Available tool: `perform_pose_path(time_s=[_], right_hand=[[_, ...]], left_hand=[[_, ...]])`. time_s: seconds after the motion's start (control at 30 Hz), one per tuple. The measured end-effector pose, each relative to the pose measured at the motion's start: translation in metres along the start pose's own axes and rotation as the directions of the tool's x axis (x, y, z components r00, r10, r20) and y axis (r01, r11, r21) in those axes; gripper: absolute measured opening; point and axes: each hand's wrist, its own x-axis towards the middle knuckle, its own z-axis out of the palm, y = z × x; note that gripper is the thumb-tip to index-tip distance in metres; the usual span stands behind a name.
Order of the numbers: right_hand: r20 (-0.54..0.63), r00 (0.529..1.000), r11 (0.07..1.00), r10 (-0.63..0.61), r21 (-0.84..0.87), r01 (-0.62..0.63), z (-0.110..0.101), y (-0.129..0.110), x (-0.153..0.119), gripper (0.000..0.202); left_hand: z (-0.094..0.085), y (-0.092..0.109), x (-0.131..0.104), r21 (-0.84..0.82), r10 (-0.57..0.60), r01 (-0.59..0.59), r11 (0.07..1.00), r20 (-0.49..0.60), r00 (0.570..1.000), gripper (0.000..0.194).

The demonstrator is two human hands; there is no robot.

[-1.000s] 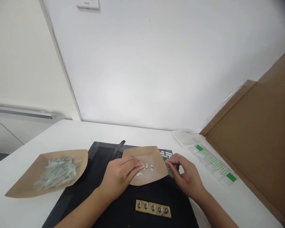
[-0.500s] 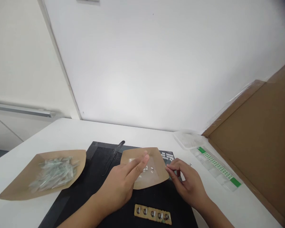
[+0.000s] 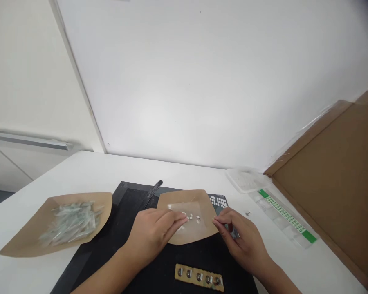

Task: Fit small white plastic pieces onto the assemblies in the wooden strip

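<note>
A brown paper tray (image 3: 178, 197) lies on the black mat (image 3: 159, 265), with several small white oval pieces (image 3: 198, 217) on a clear sheet in it. My left hand (image 3: 155, 228) reaches over it from the left. Its fingers are bent together, tips down among the white pieces; whether one is pinched is hidden. My right hand (image 3: 242, 234) is at the tray's right edge, thumb and forefinger pressed together. What sits in that pinch is too small to make out. Nearer me, a tan strip (image 3: 199, 277) holds several shiny metal pieces in a row.
On the left, another paper tray (image 3: 27, 232) carries a heap of clear, greenish slivers (image 3: 73, 222). A black stick tool (image 3: 155, 190) lies at the mat's back. Rows of white ovals (image 3: 217, 201) sit behind my right hand. A clear compartment box (image 3: 282, 220) and cardboard (image 3: 331, 179) stand right.
My left hand has drawn down and slightly left; its stretched fingers are now bent, with the tips at the white pieces. My right hand stays pinched at nearly the same spot.
</note>
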Motion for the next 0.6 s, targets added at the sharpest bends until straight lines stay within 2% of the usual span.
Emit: perform_pose_path(time_s=[0.1, 0.17, 0.2, 0.27, 0.33, 0.43, 0.53, 0.6], right_hand=[[0.011, 1.0, 1.0, 0.022, -0.015, -0.021, 0.001, 0.0, -0.002, 0.011], [-0.004, 0.999, 0.998, 0.042, -0.041, -0.043, 0.0, 0.0, -0.002, 0.012], [-0.022, 0.998, 0.997, 0.054, -0.051, -0.055, 0.0, 0.0, -0.002, 0.013], [-0.062, 0.995, 0.995, 0.073, -0.062, -0.077, -0.001, 0.0, -0.002, 0.012], [-0.087, 0.993, 0.995, 0.075, -0.065, -0.081, -0.002, 0.001, -0.001, 0.011], [-0.081, 0.995, 0.996, 0.059, -0.069, -0.065, -0.002, 0.001, 0.0, 0.011], [-0.052, 0.997, 0.997, 0.052, -0.057, -0.055, -0.001, 0.002, -0.001, 0.011], [-0.039, 0.998, 0.998, 0.051, -0.043, -0.053, 0.0, 0.003, -0.001, 0.011]], left_hand=[[0.002, -0.008, -0.004, 0.139, -0.079, 0.078, 0.987, -0.001, 0.997, 0.024], [0.003, -0.017, -0.007, 0.204, -0.143, 0.143, 0.968, -0.018, 0.99, 0.021], [0.004, -0.022, -0.009, 0.23, -0.185, 0.187, 0.955, -0.032, 0.982, 0.028], [0.004, -0.031, -0.011, 0.335, -0.299, 0.287, 0.898, -0.014, 0.954, 0.056], [0.004, -0.038, -0.012, 0.44, -0.362, 0.324, 0.837, 0.001, 0.932, 0.07], [0.002, -0.043, -0.011, 0.569, -0.388, 0.277, 0.774, 0.081, 0.918, 0.063], [0.0, -0.041, -0.009, 0.689, -0.516, 0.261, 0.676, 0.19, 0.835, 0.048], [-0.001, -0.039, -0.007, 0.731, -0.593, 0.286, 0.62, 0.197, 0.781, 0.042]])
